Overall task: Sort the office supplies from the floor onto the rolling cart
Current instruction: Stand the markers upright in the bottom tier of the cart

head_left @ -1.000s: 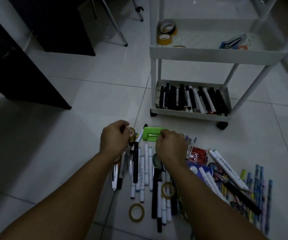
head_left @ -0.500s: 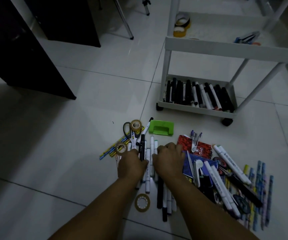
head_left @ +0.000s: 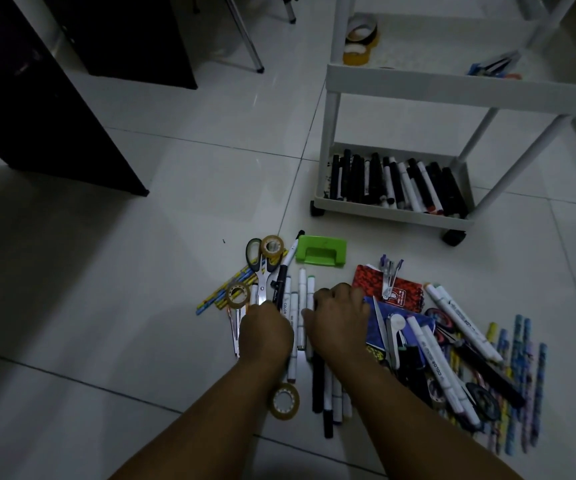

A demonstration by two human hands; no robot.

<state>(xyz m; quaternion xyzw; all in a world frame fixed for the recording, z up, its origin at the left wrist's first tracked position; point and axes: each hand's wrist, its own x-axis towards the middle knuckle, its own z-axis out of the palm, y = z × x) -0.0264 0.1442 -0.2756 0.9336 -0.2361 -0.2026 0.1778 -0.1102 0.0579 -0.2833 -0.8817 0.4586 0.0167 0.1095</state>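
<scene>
Left hand: my left hand (head_left: 266, 332) is resting knuckles-up on the row of markers (head_left: 297, 306) lying on the floor (head_left: 106, 306), fingers curled down over them; I am probably gripping one or two, but the fingertips are hidden under the hand.
Right hand: my right hand (head_left: 340, 322) is lying just beside the left, fingers bent down onto the same row of markers, near the edge of the blue notebook (head_left: 388, 327).
Pile on the floor: scissors (head_left: 260, 268) and a tape roll (head_left: 272, 246) are sitting at the far left end, a green hole punch (head_left: 320, 253) is lying beyond my hands, a red notebook (head_left: 392, 287) is lying to the right, and patterned pencils (head_left: 522, 386) are fanning out at the far right.
Loose tape: another tape roll (head_left: 285, 400) is lying by my left wrist.
Cart: the white cart (head_left: 453, 88) is standing past the pile, toward the upper right.
Bottom shelf: black and white markers are filling it side by side.
Middle shelf: two rolls of tape (head_left: 361, 36) are stacked in its far left corner.
</scene>
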